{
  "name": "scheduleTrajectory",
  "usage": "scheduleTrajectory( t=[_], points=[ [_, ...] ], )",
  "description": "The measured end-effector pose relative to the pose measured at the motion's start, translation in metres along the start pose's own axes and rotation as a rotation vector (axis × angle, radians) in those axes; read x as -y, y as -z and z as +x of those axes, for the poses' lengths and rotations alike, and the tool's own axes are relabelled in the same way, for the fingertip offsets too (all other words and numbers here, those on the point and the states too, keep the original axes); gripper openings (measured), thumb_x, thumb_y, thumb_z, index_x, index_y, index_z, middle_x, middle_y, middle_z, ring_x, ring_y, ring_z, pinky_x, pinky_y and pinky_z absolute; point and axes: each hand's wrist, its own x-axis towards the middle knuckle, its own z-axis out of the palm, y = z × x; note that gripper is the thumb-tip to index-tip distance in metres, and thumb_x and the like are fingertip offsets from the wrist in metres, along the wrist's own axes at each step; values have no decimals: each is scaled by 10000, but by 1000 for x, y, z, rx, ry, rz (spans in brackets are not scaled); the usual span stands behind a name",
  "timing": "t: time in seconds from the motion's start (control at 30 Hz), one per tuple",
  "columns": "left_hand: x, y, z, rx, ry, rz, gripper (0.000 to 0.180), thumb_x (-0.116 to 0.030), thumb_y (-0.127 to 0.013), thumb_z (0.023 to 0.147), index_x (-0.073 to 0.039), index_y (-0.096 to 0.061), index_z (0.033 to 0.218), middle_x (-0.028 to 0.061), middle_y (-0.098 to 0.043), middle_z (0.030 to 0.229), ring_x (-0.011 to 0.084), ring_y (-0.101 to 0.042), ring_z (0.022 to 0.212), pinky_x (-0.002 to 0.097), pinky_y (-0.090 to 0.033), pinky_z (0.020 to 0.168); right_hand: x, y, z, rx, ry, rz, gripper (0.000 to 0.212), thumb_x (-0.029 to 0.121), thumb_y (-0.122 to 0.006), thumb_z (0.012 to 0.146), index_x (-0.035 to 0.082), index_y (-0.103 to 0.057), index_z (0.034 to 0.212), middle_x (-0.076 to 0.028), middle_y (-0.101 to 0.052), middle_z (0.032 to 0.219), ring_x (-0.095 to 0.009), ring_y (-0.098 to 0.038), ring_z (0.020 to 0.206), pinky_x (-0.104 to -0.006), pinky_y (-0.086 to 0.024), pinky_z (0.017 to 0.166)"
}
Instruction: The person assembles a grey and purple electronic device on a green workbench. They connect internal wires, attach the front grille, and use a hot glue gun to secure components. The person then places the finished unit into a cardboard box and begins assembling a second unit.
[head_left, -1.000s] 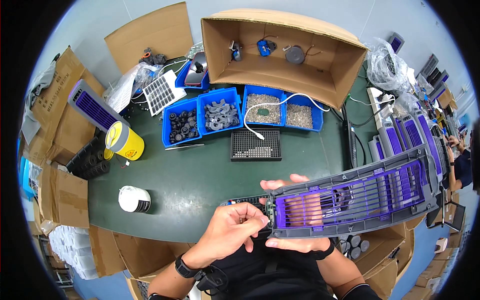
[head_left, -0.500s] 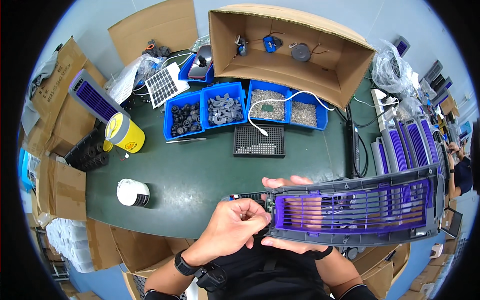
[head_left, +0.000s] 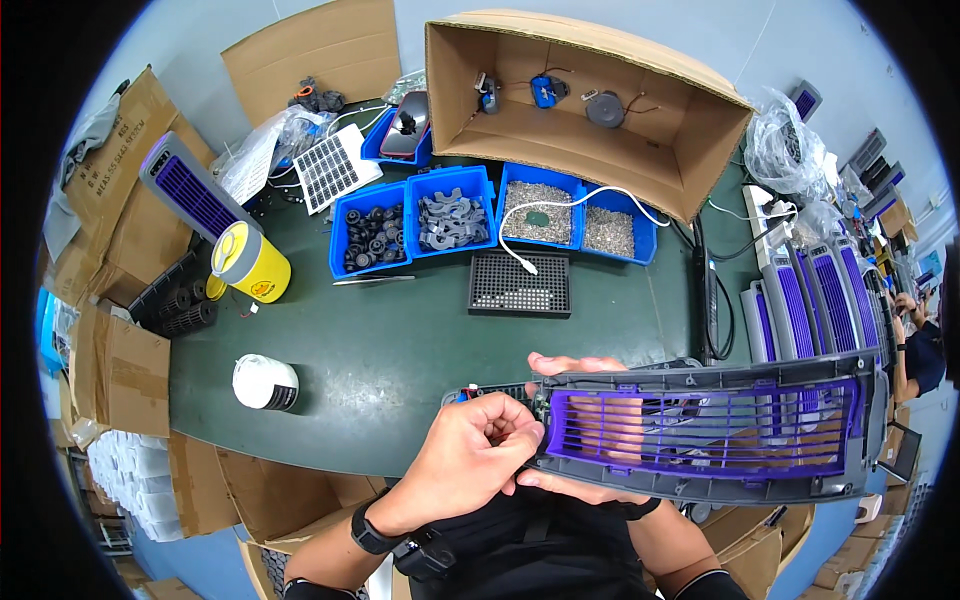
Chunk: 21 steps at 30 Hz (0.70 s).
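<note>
A long grey fan housing with a purple slatted grille (head_left: 700, 428) is held over the near table edge, its ribbed inner side facing up. My right hand (head_left: 568, 365) grips it from beneath near its left end; the fingers show past the far edge, and the palm shows through the slats. My left hand (head_left: 482, 447) is closed, thumb and index finger pinched at the housing's left end beside a small circuit board. Whatever lies in that pinch is hidden by the fingertips. Left of the grille, a narrower dark part with small wires is partly covered by my left hand.
Blue bins (head_left: 450, 215) of dark parts and small screws stand mid-table behind a black perforated tray (head_left: 520, 285). A cardboard box (head_left: 590, 100) sits behind them. On the left are a yellow container (head_left: 252, 264) and a white tub (head_left: 266, 383). Finished-looking purple-grey fans (head_left: 795, 300) stand at right.
The housing's right end has dipped slightly toward me. My left hand keeps its pinch at the left end, with only a slight shift of the fingers.
</note>
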Motion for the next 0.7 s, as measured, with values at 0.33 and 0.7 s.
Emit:
scheduleTrajectory(
  t=[0.33,0.7],
  points=[
    [6,7,4,57,-26,-113,144,-101,-677,1042,36,-666,998,47,-672,788,87,-645,609,243,-537,486,-6,-14,-7,-145,-43,199,1125,85,-986,724,94,-237,1563,-215,-478,1528,-363,-437,1499,-514,-466,1178],
    [9,8,-3,30,-29,-229,204,-161,-673,1057,43,-684,1071,38,-672,840,74,-646,693,245,-580,538,-4,-12,-2,-130,-79,315,1139,129,-992,730,122,-236,1582,-238,-467,1555,-376,-418,1509,-519,-450,1180]
  ],
)
